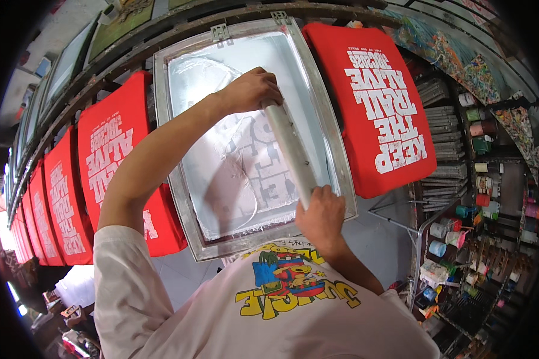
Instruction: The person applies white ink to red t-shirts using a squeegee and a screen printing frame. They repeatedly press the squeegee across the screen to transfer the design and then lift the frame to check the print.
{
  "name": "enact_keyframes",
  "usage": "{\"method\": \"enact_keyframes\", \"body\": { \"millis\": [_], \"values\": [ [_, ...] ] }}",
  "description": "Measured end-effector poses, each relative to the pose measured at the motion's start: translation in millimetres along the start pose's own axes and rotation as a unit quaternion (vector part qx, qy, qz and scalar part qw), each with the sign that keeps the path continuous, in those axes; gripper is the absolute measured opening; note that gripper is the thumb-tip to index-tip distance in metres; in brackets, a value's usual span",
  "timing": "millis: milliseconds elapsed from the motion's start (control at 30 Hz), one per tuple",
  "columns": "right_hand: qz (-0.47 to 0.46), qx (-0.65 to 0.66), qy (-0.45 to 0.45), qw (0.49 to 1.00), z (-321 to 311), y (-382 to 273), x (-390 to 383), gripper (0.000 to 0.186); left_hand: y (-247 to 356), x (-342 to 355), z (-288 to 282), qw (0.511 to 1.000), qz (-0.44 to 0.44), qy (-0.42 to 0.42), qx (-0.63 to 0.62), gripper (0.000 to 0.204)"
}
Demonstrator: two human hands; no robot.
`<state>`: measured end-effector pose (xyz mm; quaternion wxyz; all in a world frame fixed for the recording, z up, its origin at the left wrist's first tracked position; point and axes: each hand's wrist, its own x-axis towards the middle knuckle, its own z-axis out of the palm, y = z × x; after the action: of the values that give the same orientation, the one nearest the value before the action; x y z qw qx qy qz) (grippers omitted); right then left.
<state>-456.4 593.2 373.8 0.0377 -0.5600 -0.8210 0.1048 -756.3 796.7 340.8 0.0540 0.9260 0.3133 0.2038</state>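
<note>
An aluminium-framed printing screen (pixel 194 244) lies in the middle, with pale ink smeared over its mesh and blocky shapes showing through. A long pale squeegee (pixel 290 149) lies diagonally over it, from the upper middle down to the right. My left hand (pixel 251 91) grips its upper end, fingers wrapped over it, with my forearm crossing the screen from the lower left. My right hand (pixel 320 215) is closed round its lower end, near the screen's lower right part. The squeegee's blade edge is hidden.
Red shirts with white printing stand on boards along a rail (pixel 185 26): one (pixel 365 155) at right, several (pixel 117 102) at left. Stacked metal frames (pixel 440 143), ink containers (pixel 482 143) and a metal rack (pixel 416 257) are at right. Tiled floor (pixel 383 239) shows below.
</note>
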Motion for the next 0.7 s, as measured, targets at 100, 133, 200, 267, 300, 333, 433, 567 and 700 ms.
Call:
{"method": "enact_keyframes", "body": {
  "millis": [100, 133, 200, 267, 300, 333, 433, 567, 700],
  "values": [
    [-0.017, 0.054, -0.036, 0.998, 2, -30, -1, 0.033, 5, -19, -32, 0.997, -0.039, -0.052, 0.040, 0.018],
    [-0.034, 0.066, -0.040, 0.996, 2, -37, -2, 0.033, 6, -28, -46, 0.994, -0.051, -0.079, 0.048, 0.019],
    [-0.072, 0.079, -0.039, 0.994, 3, -45, 2, 0.031, 8, -55, -77, 0.984, -0.088, -0.132, 0.075, 0.020],
    [-0.100, 0.053, -0.036, 0.993, 0, -41, 26, 0.030, 16, -81, -104, 0.972, -0.139, -0.161, 0.096, 0.023],
    [-0.115, 0.037, -0.037, 0.992, -3, -35, 41, 0.029, 18, -97, -111, 0.974, -0.146, -0.129, 0.119, 0.019],
    [-0.136, 0.022, -0.035, 0.990, -5, -28, 63, 0.027, 20, -113, -118, 0.970, -0.182, -0.104, 0.122, 0.019],
    [-0.204, -0.043, 0.029, 0.978, -4, -4, 164, 0.023, 24, -140, -119, 0.938, -0.318, -0.067, 0.118, 0.024],
    [-0.281, -0.031, 0.108, 0.953, -4, -1, 308, 0.022, -7, -150, -91, 0.880, -0.446, 0.022, 0.164, 0.030],
    [-0.323, -0.035, 0.183, 0.928, 6, -16, 408, 0.021, -66, -141, -75, 0.851, -0.478, 0.106, 0.188, 0.030]
  ]
}}
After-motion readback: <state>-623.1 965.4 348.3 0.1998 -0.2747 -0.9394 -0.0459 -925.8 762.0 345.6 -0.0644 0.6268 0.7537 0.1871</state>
